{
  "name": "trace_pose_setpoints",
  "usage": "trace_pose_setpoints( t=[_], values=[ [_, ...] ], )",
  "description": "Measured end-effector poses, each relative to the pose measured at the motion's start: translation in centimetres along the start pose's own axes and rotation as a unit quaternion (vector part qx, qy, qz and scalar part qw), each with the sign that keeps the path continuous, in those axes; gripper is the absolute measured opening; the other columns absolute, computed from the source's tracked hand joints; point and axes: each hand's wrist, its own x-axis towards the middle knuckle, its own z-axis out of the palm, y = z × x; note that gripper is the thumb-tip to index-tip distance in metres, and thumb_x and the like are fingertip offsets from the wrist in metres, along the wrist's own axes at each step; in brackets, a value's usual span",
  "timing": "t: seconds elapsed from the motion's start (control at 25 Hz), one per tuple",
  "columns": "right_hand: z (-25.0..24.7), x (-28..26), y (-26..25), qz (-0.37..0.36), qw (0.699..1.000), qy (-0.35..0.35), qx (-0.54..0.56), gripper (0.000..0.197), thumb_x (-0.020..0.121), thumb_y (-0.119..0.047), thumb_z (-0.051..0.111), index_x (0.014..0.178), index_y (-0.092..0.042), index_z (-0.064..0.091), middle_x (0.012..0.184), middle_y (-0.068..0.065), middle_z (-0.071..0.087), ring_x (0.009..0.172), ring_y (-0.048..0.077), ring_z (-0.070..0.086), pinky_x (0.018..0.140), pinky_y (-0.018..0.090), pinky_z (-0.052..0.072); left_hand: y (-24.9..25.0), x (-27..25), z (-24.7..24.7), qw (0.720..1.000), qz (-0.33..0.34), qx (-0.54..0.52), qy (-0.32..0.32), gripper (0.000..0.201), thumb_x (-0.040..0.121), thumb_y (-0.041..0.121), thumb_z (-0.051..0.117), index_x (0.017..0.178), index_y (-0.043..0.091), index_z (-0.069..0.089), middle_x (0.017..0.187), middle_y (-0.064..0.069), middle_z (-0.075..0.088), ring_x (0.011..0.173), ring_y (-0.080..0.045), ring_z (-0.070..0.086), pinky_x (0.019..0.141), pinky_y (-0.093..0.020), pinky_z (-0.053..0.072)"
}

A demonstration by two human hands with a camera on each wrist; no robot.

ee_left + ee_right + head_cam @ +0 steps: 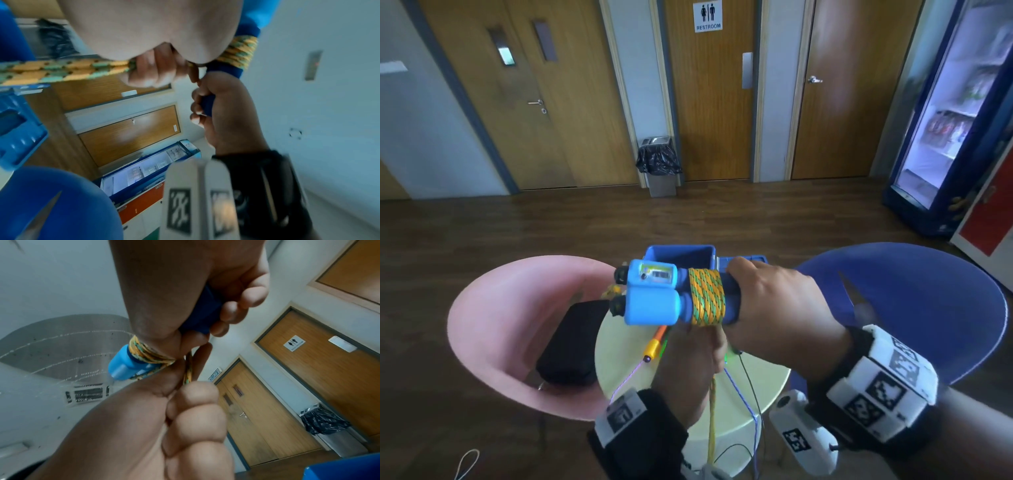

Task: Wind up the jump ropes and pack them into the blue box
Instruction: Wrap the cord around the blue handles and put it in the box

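Left hand pinches the orange-green rope; right hand grips two blue handles. Only the head view shows one blue box, open.

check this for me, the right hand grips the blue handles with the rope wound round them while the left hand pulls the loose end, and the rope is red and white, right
Not quite: the rope is orange and green, as the head view shows. The rest holds: the right hand grips the blue handles with the rope wound round them, and the left hand pulls the loose end below.
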Motion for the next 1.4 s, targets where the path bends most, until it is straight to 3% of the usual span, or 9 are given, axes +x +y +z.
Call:
trace_pose_setpoints(
  t=[0.24, 0.36, 0.72, 0.8, 0.92, 1.0, 1.12, 1.24, 1.4],
  values=[
    [1.7, 1.0, 0.9, 0.075, 0.995, -0.054, -0.020, 0.026, 0.079, -0.045, 0.055, 0.091, -0.025, 0.042, 0.082, -0.009, 0.053, 0.070, 0.020, 0.047, 0.057, 0.031, 0.032, 0.4, -0.1, 0.9, 0.998, 0.022, 0.005, -0.065, 0.024, 0.071, 0.045, 0.053, 0.054, 0.030, 0.045, 0.055, 0.008, 0.031, 0.049, -0.011, 0.024, 0.050, -0.028, 0.022],
    [2.7, 1.1, 1.0, 0.083, 0.994, -0.061, -0.040, 0.027, 0.082, -0.047, 0.045, 0.091, -0.021, 0.041, 0.086, -0.007, 0.057, 0.076, 0.023, 0.058, 0.058, 0.032, 0.032, 0.6, 0.9, 0.7, 0.994, 0.044, 0.090, -0.049, 0.049, 0.088, 0.061, 0.048, 0.051, 0.030, 0.041, 0.051, 0.012, 0.031, 0.046, -0.006, 0.028, 0.051, -0.024, 0.025],
    [2.9, 1.7, 2.7, 0.056, 0.964, -0.182, 0.186, 0.033, 0.075, -0.030, 0.066, 0.102, -0.020, 0.049, 0.099, -0.004, 0.056, 0.086, 0.021, 0.058, 0.070, 0.034, 0.052, 0.1, 1.9, -0.7, 0.995, 0.036, 0.080, -0.050, 0.052, 0.091, 0.055, 0.044, 0.051, 0.024, 0.032, 0.050, 0.004, 0.022, 0.045, -0.012, 0.019, 0.050, -0.026, 0.017],
    [2.9, 1.7, 3.0, 0.109, 0.923, -0.192, 0.314, 0.044, 0.071, -0.036, 0.074, 0.109, -0.026, 0.054, 0.101, -0.002, 0.063, 0.087, 0.020, 0.065, 0.072, 0.035, 0.056, 0.6, 2.0, -1.1, 0.995, 0.046, 0.070, -0.053, 0.051, 0.089, 0.052, 0.048, 0.051, 0.023, 0.033, 0.050, 0.004, 0.021, 0.045, -0.012, 0.019, 0.050, -0.027, 0.015],
    [3.6, 1.6, 3.4, 0.254, 0.758, -0.184, 0.572, 0.048, 0.076, -0.039, 0.080, 0.114, -0.016, 0.061, 0.106, 0.013, 0.067, 0.081, 0.027, 0.069, 0.073, 0.044, 0.059, 1.3, 2.4, -2.0, 0.993, 0.065, 0.075, -0.071, 0.063, 0.083, 0.063, 0.053, 0.061, 0.009, 0.030, 0.056, 0.000, 0.020, 0.050, -0.016, 0.019, 0.050, -0.030, 0.016],
    [4.0, 1.1, 3.6, 0.251, 0.712, -0.220, 0.618, 0.047, 0.084, -0.045, 0.074, 0.105, -0.006, 0.062, 0.085, 0.016, 0.067, 0.064, 0.027, 0.064, 0.057, 0.039, 0.051, 1.7, 2.5, -2.4, 0.985, 0.080, 0.118, -0.094, 0.073, 0.083, 0.069, 0.048, 0.064, 0.000, 0.031, 0.059, -0.008, 0.021, 0.055, -0.020, 0.021, 0.052, -0.034, 0.016],
    [5.1, 0.6, 3.2, 0.238, 0.707, -0.167, 0.645, 0.046, 0.081, -0.048, 0.072, 0.092, -0.004, 0.062, 0.064, 0.012, 0.059, 0.050, 0.023, 0.048, 0.048, 0.030, 0.030, 2.3, 2.2, -2.1, 0.970, 0.106, 0.192, -0.105, 0.077, 0.090, 0.066, 0.036, 0.072, -0.008, 0.048, 0.056, -0.006, 0.034, 0.055, -0.019, 0.032, 0.052, -0.029, 0.027],
    [5.3, 0.6, 3.0, 0.251, 0.719, -0.077, 0.644, 0.039, 0.083, -0.041, 0.074, 0.088, -0.004, 0.063, 0.063, 0.009, 0.059, 0.049, 0.020, 0.046, 0.047, 0.028, 0.032, 1.9, 2.0, -2.0, 0.974, 0.099, 0.183, -0.093, 0.055, 0.098, 0.055, 0.042, 0.082, 0.007, 0.064, 0.063, 0.009, 0.058, 0.060, -0.013, 0.054, 0.061, -0.026, 0.043],
    [4.9, 0.4, 3.5, 0.265, 0.793, -0.010, 0.549, 0.040, 0.086, -0.044, 0.073, 0.091, -0.005, 0.065, 0.068, 0.010, 0.063, 0.053, 0.017, 0.052, 0.055, 0.034, 0.045, 1.8, 1.2, -2.2, 0.990, 0.029, 0.107, -0.086, 0.030, 0.101, 0.022, 0.049, 0.077, 0.008, 0.059, 0.053, 0.003, 0.031, 0.049, -0.014, 0.026, 0.046, -0.023, 0.022]
  ],
)
